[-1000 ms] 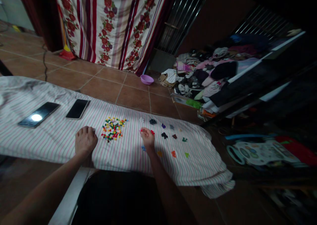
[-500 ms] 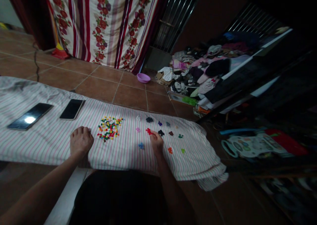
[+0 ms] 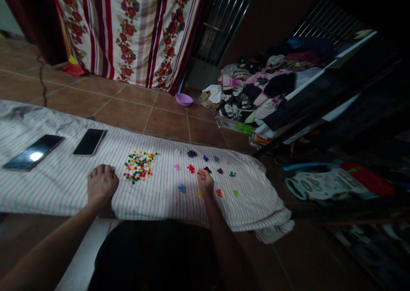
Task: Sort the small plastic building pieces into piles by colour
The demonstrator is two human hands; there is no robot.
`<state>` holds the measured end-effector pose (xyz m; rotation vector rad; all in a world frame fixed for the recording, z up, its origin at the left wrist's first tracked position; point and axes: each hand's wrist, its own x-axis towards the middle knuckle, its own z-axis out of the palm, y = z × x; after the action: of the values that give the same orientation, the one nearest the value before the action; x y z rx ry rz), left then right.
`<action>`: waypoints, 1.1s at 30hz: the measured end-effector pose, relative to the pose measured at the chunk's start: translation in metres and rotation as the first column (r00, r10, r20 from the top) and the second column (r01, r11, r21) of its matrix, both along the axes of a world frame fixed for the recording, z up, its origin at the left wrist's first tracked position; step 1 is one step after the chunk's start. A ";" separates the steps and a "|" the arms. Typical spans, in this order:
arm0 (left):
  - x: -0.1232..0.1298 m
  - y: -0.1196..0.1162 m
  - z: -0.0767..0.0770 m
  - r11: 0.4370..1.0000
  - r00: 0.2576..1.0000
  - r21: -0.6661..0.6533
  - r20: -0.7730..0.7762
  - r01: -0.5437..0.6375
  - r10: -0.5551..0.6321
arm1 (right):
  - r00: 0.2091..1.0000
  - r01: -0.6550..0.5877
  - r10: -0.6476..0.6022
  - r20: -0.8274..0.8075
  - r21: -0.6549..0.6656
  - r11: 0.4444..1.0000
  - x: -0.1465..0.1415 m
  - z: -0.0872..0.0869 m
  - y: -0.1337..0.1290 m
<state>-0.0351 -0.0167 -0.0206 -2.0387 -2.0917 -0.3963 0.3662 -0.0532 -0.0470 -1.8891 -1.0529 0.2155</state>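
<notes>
My left hand (image 3: 102, 182) rests curled on the striped cloth (image 3: 64, 188), left of a mixed heap of tiny coloured pieces (image 3: 139, 166). A small pale spot shows by its fingertips; what it holds, if anything, is hidden. My right hand (image 3: 206, 182) has its fingers drawn together, with nothing visible in them. It is just right of a small red cluster (image 3: 191, 169) and partly covers black pieces (image 3: 208, 170) and yellow pieces (image 3: 200, 193). Around it lie small groups: blue (image 3: 181, 188), pink (image 3: 177, 167), orange (image 3: 219, 193), brown (image 3: 220, 171) and dark green (image 3: 232, 174).
Two dark-screened phones, one larger (image 3: 34, 152) and one smaller (image 3: 90, 142), lie on the cloth at left. On the tiled floor beyond stands a purple basin (image 3: 184, 99). A clothes pile (image 3: 253, 86) lies at the back right, before a dark frame.
My right hand has come away from the red pieces, slightly right and toward me; they now lie on the cloth. My left hand stays in place on the cloth. The view shifts slightly.
</notes>
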 end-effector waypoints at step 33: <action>0.002 -0.002 -0.002 0.999 1.000 0.045 0.030 0.004 -0.005 | 0.993 -0.102 0.098 -0.065 -0.062 0.993 -0.002 0.008 0.011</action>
<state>-0.0330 -0.0183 -0.0226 -2.0249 -2.0764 -0.4726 0.3644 -0.0419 -0.0386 -1.8773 -1.1112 0.3675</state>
